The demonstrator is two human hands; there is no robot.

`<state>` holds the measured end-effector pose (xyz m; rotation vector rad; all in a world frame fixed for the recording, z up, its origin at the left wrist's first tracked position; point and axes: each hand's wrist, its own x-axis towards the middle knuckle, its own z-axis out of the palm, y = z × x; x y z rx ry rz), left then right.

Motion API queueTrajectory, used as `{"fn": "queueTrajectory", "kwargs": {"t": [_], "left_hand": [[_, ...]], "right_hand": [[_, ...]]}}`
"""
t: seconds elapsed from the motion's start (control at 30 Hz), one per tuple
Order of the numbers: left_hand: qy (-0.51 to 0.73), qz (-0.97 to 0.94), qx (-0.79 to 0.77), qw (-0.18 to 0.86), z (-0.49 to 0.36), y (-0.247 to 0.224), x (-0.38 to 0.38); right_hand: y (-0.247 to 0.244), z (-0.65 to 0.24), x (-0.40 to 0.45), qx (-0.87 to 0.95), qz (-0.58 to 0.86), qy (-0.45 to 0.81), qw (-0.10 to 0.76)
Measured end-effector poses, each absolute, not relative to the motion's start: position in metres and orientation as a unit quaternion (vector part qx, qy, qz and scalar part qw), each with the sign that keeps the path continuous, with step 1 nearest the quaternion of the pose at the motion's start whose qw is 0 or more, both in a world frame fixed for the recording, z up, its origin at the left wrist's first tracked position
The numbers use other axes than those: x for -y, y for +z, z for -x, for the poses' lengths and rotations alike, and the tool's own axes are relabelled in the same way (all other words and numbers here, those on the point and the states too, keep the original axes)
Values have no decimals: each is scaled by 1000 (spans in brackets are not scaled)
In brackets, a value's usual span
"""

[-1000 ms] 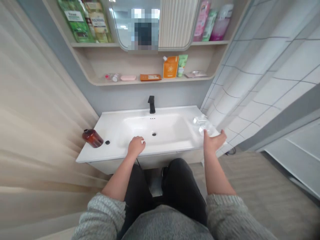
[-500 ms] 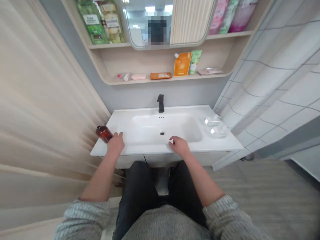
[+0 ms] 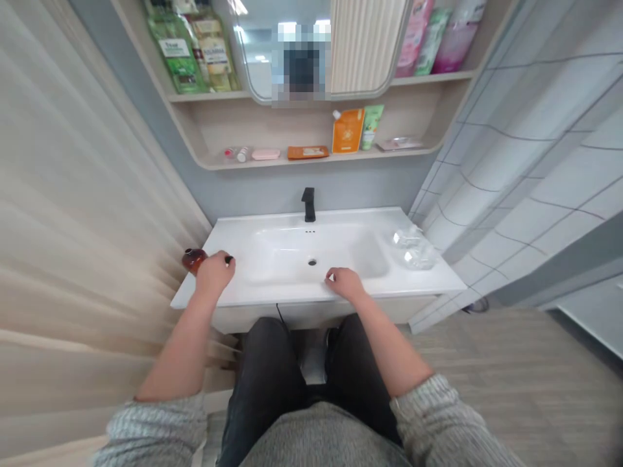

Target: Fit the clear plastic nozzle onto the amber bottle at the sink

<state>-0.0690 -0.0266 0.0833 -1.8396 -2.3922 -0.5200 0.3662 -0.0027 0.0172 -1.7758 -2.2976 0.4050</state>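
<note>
Fingers of the left hand (image 3: 213, 272) curled together at the amber glass bottle (image 3: 193, 260); grip unconfirmed.

At far left, I log the bottle lying on its side on the white basin counter (image 3: 272, 297), just beside the left hand, which hides any pinch from my view. A small black disc (image 3: 228, 259) sits by those fingertips. Centre: black faucet (image 3: 308, 204), not touched. The right hand (image 3: 344, 283) rests on the front rim, fingers loosely together, holding nothing. Far right: a clear plastic object (image 3: 413, 248), unattended. I judge the step in hand a reach to the bottle; securing it calls for fingers closing around its body.
</note>
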Motion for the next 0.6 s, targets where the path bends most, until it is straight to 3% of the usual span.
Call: {"fn": "queueTrajectory", "kwargs": {"t": [0.13, 0.23, 0.6], "left_hand": [[-464, 458, 758, 32, 101, 109, 26], [-601, 361, 713, 18, 126, 113, 24], [-668, 341, 660, -43, 121, 85, 18]], "right_hand": [[19, -365, -8, 772, 612, 140, 95], [14, -368, -8, 774, 605, 137, 125], [10, -378, -7, 763, 588, 181, 198]]}}
